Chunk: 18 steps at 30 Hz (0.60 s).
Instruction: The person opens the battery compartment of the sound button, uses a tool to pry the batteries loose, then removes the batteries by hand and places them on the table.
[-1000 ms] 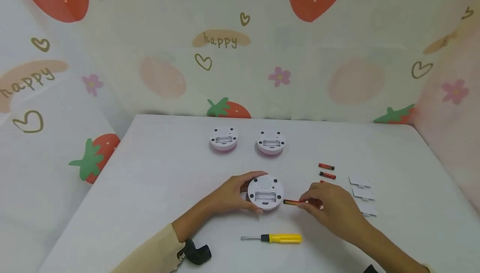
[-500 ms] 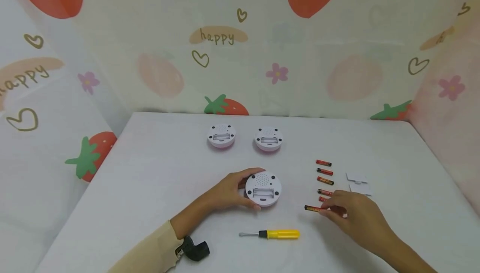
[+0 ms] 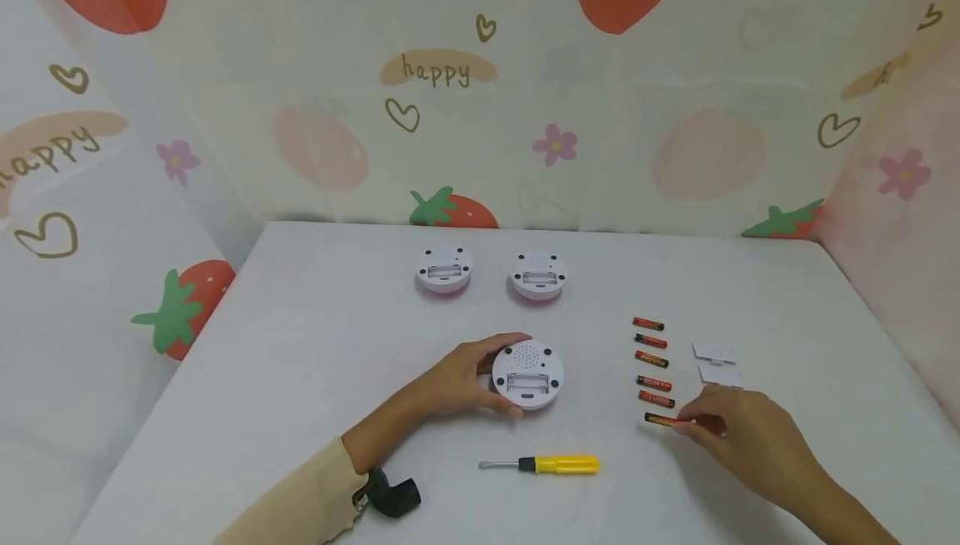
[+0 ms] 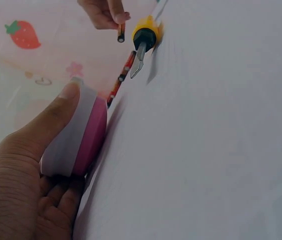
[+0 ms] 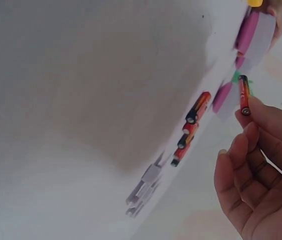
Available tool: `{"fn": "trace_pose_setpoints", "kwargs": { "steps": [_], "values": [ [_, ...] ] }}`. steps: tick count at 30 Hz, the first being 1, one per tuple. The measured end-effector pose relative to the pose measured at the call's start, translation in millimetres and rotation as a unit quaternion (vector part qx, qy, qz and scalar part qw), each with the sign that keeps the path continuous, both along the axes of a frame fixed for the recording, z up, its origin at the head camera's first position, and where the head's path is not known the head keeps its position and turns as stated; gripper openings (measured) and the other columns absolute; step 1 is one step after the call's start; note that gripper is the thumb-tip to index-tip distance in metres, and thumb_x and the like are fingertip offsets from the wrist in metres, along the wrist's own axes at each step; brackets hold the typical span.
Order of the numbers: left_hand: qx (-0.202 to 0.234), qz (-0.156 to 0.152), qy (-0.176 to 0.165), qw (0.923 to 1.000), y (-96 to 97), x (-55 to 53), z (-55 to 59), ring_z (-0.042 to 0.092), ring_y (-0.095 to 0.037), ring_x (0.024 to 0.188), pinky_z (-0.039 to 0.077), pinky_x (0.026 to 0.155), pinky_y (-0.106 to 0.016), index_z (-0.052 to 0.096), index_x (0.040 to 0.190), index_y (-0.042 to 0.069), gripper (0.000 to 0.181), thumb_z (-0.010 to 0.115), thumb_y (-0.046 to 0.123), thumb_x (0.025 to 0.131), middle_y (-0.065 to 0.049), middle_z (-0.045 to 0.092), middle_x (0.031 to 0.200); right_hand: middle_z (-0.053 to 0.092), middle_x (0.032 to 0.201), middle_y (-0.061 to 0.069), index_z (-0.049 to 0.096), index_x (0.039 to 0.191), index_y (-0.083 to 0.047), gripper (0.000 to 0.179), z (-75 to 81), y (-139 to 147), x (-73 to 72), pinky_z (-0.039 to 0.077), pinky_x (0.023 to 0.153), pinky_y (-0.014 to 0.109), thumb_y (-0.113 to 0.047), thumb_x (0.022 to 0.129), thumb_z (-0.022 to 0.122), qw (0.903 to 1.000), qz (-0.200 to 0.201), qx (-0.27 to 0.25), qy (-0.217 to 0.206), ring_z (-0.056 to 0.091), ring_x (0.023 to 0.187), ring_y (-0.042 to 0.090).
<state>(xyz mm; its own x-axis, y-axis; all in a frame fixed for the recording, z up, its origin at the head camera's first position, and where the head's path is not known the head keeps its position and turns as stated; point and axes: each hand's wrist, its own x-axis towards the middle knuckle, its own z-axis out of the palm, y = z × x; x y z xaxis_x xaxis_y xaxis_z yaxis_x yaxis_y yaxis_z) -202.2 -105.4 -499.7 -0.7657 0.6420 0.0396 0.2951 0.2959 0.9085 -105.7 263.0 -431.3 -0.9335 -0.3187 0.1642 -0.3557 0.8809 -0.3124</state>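
My left hand (image 3: 457, 382) grips the rim of a round white device (image 3: 528, 353) lying underside up, thumb near and fingers at the far side. Its open battery compartment faces up, and the left wrist view shows its pink side (image 4: 92, 135). Between thumb and fingertips, my right hand (image 3: 750, 437) pinches a small red and black battery (image 5: 244, 95), held above the tabletop in the right wrist view. Several similar batteries (image 3: 654, 383) lie in a column just beyond it. White battery covers (image 3: 712, 352) lie past the right hand, which partly hides them.
Two more such devices (image 3: 444, 270) stand underside up at the back, their compartments uncovered. A yellow-handled screwdriver (image 3: 566, 465) lies nearer the front edge, its tip pointing left. A patterned cloth wall (image 3: 600, 95) closes off the table's back and sides.
The right hand has carried the battery rightward, from beside the device to the near end of the battery column. The left hand keeps its hold on the device.
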Motion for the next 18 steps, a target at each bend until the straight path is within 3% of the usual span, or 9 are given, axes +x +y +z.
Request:
{"fn": "trace_pose_setpoints", "kwargs": {
  "steps": [9, 18],
  "values": [
    [0.010, -0.007, 0.012, 0.9999, -0.8, -0.3, -1.0, 0.055, -0.009, 0.128, 0.041, 0.113, -0.027, 0.045, 0.153, 0.025, 0.095, 0.095, 0.024, 0.072, 0.008, 0.053, 0.147, 0.056, 0.070, -0.019, 0.077, 0.081, -0.024, 0.018, -4.3, 1, -8.1, 0.041, 0.054, 0.021, -0.010, 0.076, 0.088, 0.9992, -0.001, 0.020, -0.035, 0.045, 0.064, 0.000],
    [0.005, -0.004, 0.007, 1.0000, -0.9, 0.0, 0.4, 0.055, -0.005, 0.127, 0.041, 0.112, -0.026, 0.045, 0.152, 0.025, 0.095, 0.095, 0.024, 0.071, 0.012, 0.054, 0.145, 0.064, 0.074, -0.013, 0.077, 0.081, -0.020, 0.015, -9.0, -1, -16.2, 0.043, 0.054, 0.024, -0.011, 0.076, 0.088, 0.9955, 0.001, 0.066, -0.068, 0.049, 0.065, 0.006]
  ]
}}
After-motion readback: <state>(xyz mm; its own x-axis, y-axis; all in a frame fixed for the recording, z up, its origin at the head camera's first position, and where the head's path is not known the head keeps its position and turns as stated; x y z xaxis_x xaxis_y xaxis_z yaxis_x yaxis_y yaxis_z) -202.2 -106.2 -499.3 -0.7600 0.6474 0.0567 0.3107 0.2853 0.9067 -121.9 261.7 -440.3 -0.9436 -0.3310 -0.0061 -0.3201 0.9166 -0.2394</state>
